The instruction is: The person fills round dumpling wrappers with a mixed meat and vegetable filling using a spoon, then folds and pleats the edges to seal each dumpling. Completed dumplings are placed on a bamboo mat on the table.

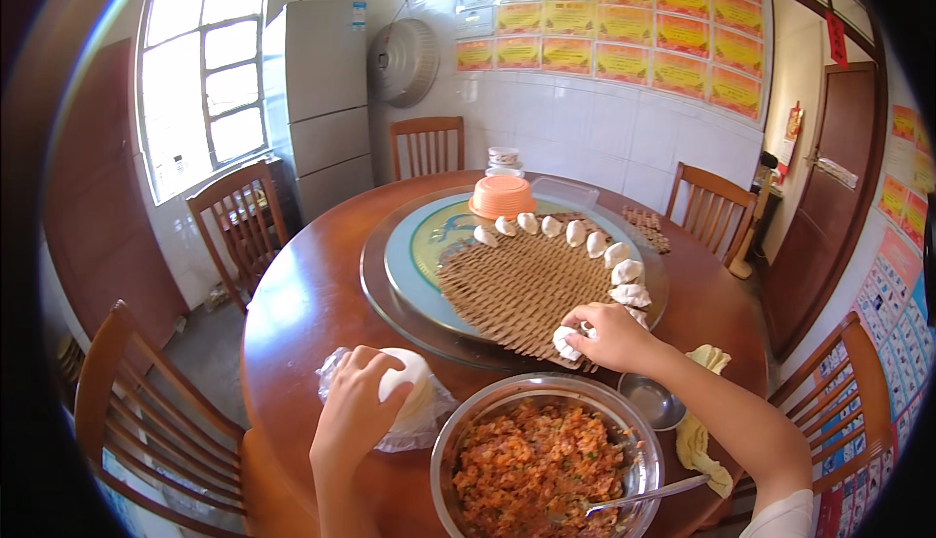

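Note:
My right hand [616, 339] pinches a white dumpling [565, 344] at the near right edge of a round woven mat [522, 289]. Several more dumplings [597, 245] sit in a curved row along the mat's far and right rim. Fingers apart and curved, my left hand [353, 403] is beside a stack of round white wrappers [413, 374] lying on a clear plastic bag [437, 411]. Between my forearms stands a metal bowl [445, 460] of orange-red minced filling [536, 455]; a metal spoon [663, 491] rests in it.
The mat lies on a glass turntable [409, 275] on a round wooden table [302, 294]. An orange plastic basin [501, 197] stands at its far side. Right of the bowl are a small metal bowl [651, 402] and a yellowish cloth [697, 431]. Wooden chairs [161, 421] ring the table.

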A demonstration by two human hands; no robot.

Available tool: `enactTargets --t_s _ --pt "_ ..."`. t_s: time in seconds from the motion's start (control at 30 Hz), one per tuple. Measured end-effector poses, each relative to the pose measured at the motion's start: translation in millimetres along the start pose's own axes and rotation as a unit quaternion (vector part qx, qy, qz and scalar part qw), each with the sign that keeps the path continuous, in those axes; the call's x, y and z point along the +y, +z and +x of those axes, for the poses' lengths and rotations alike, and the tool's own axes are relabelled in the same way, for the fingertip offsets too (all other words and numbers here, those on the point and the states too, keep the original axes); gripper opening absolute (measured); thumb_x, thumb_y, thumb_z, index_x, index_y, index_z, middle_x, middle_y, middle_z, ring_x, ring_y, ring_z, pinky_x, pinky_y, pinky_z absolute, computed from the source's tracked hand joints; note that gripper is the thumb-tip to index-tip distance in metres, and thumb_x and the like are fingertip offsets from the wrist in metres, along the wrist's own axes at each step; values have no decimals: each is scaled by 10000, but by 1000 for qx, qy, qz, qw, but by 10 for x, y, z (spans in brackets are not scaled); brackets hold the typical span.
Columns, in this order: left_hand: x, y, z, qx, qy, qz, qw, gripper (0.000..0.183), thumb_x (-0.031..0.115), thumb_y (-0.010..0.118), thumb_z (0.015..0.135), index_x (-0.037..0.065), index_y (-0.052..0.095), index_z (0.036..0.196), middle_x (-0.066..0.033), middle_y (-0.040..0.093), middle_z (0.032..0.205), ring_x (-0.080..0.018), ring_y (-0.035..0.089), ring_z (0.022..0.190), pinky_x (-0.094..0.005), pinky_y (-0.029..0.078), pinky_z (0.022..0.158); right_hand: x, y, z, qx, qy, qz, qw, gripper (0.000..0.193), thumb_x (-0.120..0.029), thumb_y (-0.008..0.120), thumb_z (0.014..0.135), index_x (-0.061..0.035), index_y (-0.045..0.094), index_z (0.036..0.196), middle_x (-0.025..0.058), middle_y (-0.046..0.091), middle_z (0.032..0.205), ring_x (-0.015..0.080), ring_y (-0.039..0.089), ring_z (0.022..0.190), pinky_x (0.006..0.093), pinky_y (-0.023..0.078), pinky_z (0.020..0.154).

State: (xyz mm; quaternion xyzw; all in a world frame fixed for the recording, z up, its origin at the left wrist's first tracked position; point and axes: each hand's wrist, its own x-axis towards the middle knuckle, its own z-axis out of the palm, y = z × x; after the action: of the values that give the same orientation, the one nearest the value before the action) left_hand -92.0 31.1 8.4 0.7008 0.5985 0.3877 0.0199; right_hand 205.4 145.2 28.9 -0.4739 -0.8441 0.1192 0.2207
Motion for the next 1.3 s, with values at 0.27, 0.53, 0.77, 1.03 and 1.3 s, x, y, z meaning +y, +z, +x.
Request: enactTargets --t_s 0.27,0.53,0.77,1.03,1.3 --pt "-123 64 -11 -100 -64 23 993 382 208 708 703 74 597 1043 -125 506 1169 -331 466 1101 -401 378 947 79 269 30 14 19 -32 999 316 -209 671 725 0 618 956 187 617 900 303 616 834 367 486 739" --pt "-151 115 32 -90 -3 25 996 319 168 701 695 19 620 965 -133 601 1056 -320 550 1002 -379 424 873 147 257 204 3 145 83 986 203 -133 654 620 -4 658 777 172 657 763 281 646 758 345 509 716" --pt "-92 174 24 -66 -6 29 997 194 138 647 733 -43 593 777 -187 608 947 -362 568 882 -408 451 789 18 131 145 55 78 17 995 225 -184 643 702 -1 647 834 167 655 822 291 634 785 373 497 732" --pt "75 335 26 -53 -31 142 988 211 156 637 760 -49 589 758 -192 617 824 -367 603 751 -414 492 682 -589 245 4 116 -20 68 991 144 -141 609 764 -9 620 820 154 613 821 293 573 834 401 447 758" --pt "138 372 33 -55 -26 186 981 209 153 620 783 -52 599 745 -196 621 808 -341 617 703 -394 502 635 -913 429 -104 84 -61 114 988 128 -127 583 783 -5 610 810 141 620 811 305 578 837 394 453 761"
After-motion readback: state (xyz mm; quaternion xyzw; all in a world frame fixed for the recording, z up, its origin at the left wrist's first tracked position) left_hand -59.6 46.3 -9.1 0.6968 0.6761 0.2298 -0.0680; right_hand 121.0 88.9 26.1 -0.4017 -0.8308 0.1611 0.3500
